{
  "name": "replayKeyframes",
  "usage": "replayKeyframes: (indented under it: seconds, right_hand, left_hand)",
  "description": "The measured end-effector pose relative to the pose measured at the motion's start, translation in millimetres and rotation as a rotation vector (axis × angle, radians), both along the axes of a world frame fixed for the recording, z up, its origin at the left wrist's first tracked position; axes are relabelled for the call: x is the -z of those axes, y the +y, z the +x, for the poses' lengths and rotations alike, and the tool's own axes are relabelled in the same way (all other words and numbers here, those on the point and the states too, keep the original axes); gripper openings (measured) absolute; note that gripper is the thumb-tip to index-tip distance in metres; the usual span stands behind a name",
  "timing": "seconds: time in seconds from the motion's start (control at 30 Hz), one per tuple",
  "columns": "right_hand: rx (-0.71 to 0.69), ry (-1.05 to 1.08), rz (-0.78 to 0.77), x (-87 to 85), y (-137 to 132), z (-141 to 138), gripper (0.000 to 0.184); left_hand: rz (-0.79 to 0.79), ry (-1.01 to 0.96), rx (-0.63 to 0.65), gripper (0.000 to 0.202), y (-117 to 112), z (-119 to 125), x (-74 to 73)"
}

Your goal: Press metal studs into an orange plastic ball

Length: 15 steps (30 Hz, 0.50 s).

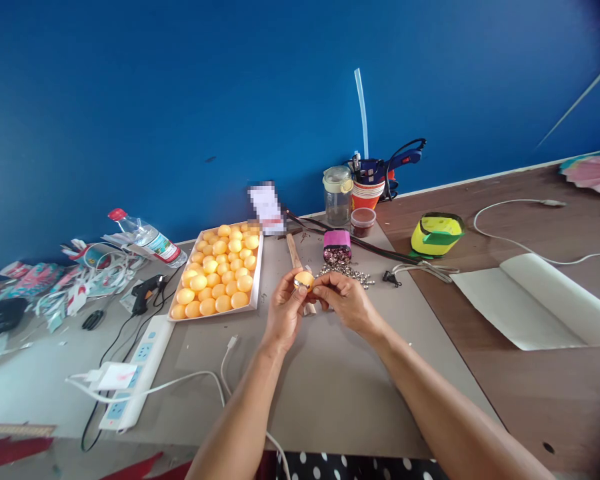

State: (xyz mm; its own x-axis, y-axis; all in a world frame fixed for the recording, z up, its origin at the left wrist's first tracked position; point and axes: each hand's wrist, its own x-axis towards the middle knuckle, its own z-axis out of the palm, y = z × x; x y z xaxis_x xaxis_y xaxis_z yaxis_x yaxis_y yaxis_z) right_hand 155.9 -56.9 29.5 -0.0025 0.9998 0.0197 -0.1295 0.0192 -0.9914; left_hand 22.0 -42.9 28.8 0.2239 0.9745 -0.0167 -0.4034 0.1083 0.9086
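Observation:
My left hand [284,308] is closed around an orange ball [304,278], held up over the grey mat [330,380]. My right hand [344,299] pinches something small and silvery against the side of that ball; what it is I cannot make out. Just beyond my hands lies a pile of small silver metal pieces [347,272] spilling from a pink-rimmed cup [337,243]. A white tray [258,275] full of several orange balls [217,272] sits to the left of my hands.
A white power strip [137,373] with cables lies front left, a black glue gun [145,291] and scissors [93,320] behind it. A water bottle [147,239], jar [338,195], orange cup with blue glue gun [370,180], yellow-green object [436,233] and white folded sheet [535,300] stand around.

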Motion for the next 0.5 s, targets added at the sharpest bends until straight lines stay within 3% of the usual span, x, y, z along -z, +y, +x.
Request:
replayKeyframes:
  seconds: [0.5]
  right_hand:
    - [0.016,0.048,-0.001,0.5,0.6,-2.1,0.017]
  left_hand:
    - [0.04,0.056,-0.068,0.038,-4.2,3.7,9.0]
